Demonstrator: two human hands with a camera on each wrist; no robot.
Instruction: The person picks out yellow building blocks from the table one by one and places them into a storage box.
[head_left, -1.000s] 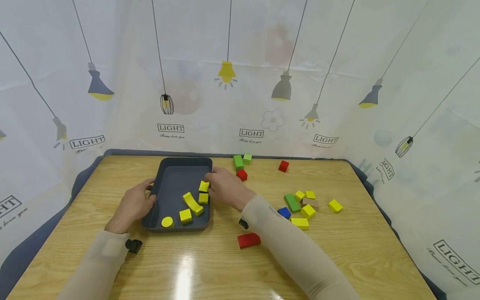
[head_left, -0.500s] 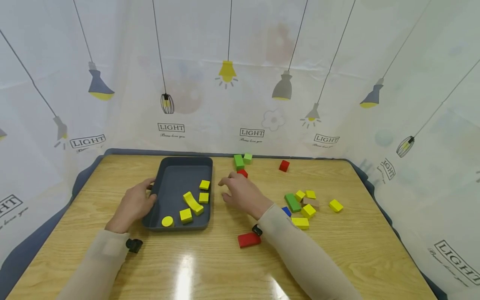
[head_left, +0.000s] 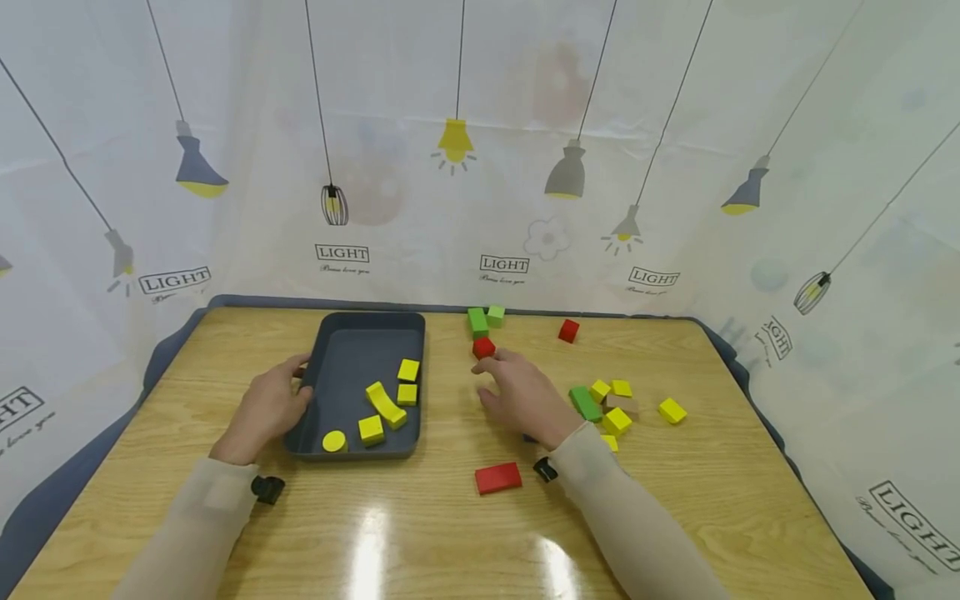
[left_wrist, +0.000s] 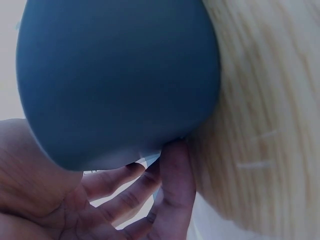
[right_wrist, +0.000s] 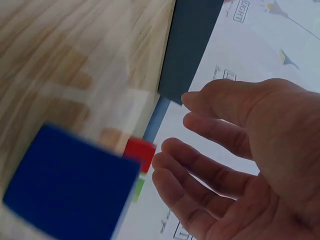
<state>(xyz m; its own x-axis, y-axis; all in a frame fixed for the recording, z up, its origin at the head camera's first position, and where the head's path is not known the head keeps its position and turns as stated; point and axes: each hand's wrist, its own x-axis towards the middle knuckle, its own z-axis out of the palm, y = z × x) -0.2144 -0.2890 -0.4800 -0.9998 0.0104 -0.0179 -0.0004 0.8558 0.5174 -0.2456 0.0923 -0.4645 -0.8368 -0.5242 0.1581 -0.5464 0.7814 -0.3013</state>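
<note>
While the left hand [head_left: 262, 412] is gripping the dark tray [head_left: 345, 358] of yellow blocks [head_left: 371, 431] by its left edge, the right hand [head_left: 528, 398], relaxed and unladen, is hovering near the red cube [head_left: 483, 347], where overreaching could be pushing 2 green blocks [head_left: 477, 322] over the tabletop's [head_left: 420, 533] far edge.

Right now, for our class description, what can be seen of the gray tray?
The gray tray is a dark rectangle with rounded corners and low walls; its material, plastic or metal, is unclear. It lies flat on the wood-grained table, long sides running front to back. Five yellow pieces lie inside. The left hand grips its left side.
</note>
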